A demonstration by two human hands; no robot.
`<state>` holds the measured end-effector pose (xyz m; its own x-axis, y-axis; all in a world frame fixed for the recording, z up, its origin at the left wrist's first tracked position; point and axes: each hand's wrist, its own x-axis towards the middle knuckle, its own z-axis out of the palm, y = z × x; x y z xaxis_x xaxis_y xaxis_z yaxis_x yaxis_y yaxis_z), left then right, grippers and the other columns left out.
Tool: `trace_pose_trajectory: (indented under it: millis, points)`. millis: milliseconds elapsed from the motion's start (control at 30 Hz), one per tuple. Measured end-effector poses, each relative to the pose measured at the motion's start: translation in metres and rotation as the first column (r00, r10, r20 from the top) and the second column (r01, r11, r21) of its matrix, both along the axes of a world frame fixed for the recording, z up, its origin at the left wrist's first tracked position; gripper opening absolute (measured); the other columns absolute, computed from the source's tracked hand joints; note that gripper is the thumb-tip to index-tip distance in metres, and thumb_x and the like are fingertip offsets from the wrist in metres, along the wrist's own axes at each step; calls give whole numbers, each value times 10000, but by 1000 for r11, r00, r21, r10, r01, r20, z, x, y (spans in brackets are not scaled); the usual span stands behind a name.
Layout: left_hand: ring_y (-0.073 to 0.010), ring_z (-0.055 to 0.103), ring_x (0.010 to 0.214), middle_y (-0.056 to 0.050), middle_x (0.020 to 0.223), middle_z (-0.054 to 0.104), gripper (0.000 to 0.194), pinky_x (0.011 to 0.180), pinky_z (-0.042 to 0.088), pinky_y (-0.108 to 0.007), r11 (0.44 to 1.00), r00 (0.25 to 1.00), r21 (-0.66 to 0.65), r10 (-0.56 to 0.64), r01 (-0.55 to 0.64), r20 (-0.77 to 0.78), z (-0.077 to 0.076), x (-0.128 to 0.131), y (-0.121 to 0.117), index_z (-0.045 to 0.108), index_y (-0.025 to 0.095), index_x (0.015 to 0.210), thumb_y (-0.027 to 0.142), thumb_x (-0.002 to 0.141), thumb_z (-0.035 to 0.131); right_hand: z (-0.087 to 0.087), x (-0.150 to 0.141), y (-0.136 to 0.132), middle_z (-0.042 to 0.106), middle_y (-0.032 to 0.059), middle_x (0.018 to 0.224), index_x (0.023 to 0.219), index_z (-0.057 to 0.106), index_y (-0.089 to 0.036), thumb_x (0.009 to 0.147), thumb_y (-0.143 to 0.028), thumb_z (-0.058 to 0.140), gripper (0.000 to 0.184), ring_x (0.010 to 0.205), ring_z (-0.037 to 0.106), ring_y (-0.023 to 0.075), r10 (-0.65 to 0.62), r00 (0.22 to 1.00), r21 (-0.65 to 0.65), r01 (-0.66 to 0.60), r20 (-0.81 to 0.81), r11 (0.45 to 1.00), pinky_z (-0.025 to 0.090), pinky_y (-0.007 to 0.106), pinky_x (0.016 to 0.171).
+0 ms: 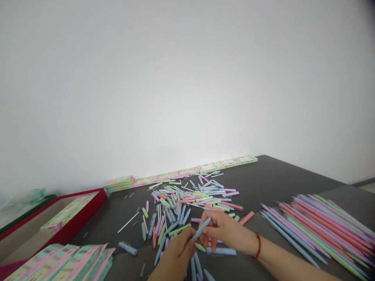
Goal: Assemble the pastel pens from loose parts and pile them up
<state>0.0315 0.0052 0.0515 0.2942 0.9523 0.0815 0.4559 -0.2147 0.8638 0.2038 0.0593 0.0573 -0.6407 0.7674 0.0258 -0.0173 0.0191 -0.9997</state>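
Observation:
Between my two hands is a blue pointed pen barrel (202, 228), tilted with its tip up and to the right. My left hand (178, 253) pinches its lower end between thumb and finger. My right hand (224, 231), with a red cord at the wrist, has its fingers closed around the upper part. Below and around both hands lies a loose pile of pastel pen parts (202, 200) in blue, green, purple and coral. A blue pen piece (221, 251) lies just under my right hand. Thin refills (129, 221) are scattered among the parts.
Long pastel pens (319, 230) lie side by side at the right on the dark table (281, 175). A red box (88, 210) stands at the left, with printed packets (64, 263) in front. Flat printed boxes (166, 175) line the white wall. A loose blue piece (127, 248) lies near the packets.

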Motion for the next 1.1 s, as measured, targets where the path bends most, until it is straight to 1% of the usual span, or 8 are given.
trace_pose_trajectory:
  millis: [167, 267, 333, 500, 633, 800, 933, 1100]
  points:
    - [-158, 565, 762, 11, 767, 622, 202, 691, 352, -256, 991, 937, 126, 81, -40, -339, 12, -4, -2, 572, 222, 843, 160, 871, 381, -7, 7, 2, 554, -33, 539, 683, 556, -156, 832, -376, 526, 267, 451, 471, 74, -24, 975, 174, -15, 221, 985, 339, 169, 419]
    - [-170, 575, 874, 2, 907, 661, 227, 771, 350, -265, 980, 893, 200, 102, -14, -438, 16, -9, -2, 623, 250, 918, 138, 836, 443, -12, 12, 4, 460, -30, 459, 598, 615, -129, 929, -438, 337, 531, 420, 402, 70, -6, 947, 300, -95, 320, 949, 303, 196, 444]
    - [-176, 572, 919, -2, 950, 666, 247, 800, 355, -266, 978, 879, 210, 93, 8, -467, 18, -12, -1, 643, 262, 964, 143, 816, 486, -13, 12, 4, 411, -45, 458, 623, 632, -128, 923, -433, 367, 503, 425, 356, 70, -16, 931, 330, -114, 365, 937, 265, 203, 439]
    - [-179, 582, 930, -4, 966, 679, 240, 806, 375, -272, 979, 878, 205, 84, 16, -471, 17, -13, 1, 662, 264, 966, 158, 809, 513, -7, 9, 2, 461, -76, 569, 792, 566, -165, 752, -253, 632, 117, 487, 360, 66, -38, 932, 274, -67, 361, 959, 238, 181, 444]
    - [-190, 586, 922, -6, 943, 685, 234, 807, 377, -293, 977, 862, 215, 99, 12, -498, 17, -11, 2, 673, 255, 919, 133, 792, 519, -6, 8, 0, 445, -46, 489, 621, 511, -168, 888, -360, 437, 337, 463, 377, 84, 16, 924, 234, -114, 382, 966, 281, 200, 463]
    - [-187, 594, 912, 1, 927, 680, 236, 794, 385, -289, 975, 867, 222, 125, -17, -482, 16, -11, 2, 672, 268, 949, 147, 793, 542, -10, 9, 2, 458, -71, 530, 775, 543, -175, 799, -313, 584, 146, 465, 366, 73, 0, 937, 239, -90, 350, 967, 240, 181, 435]
    - [-191, 588, 921, -4, 918, 686, 248, 808, 382, -293, 970, 864, 241, 110, 14, -491, 16, -10, 3, 677, 253, 945, 117, 790, 540, -10, 10, 3, 427, -57, 478, 676, 528, -164, 902, -355, 407, 319, 427, 355, 74, 81, 939, 161, -141, 334, 977, 247, 187, 420]
    - [-195, 588, 934, -6, 936, 688, 265, 823, 388, -297, 965, 866, 262, 127, 5, -484, 15, -10, 3, 682, 261, 963, 113, 784, 554, -10, 9, 3, 456, -71, 522, 729, 505, -174, 814, -333, 565, 190, 435, 337, 61, 36, 955, 158, -86, 296, 984, 217, 175, 407]
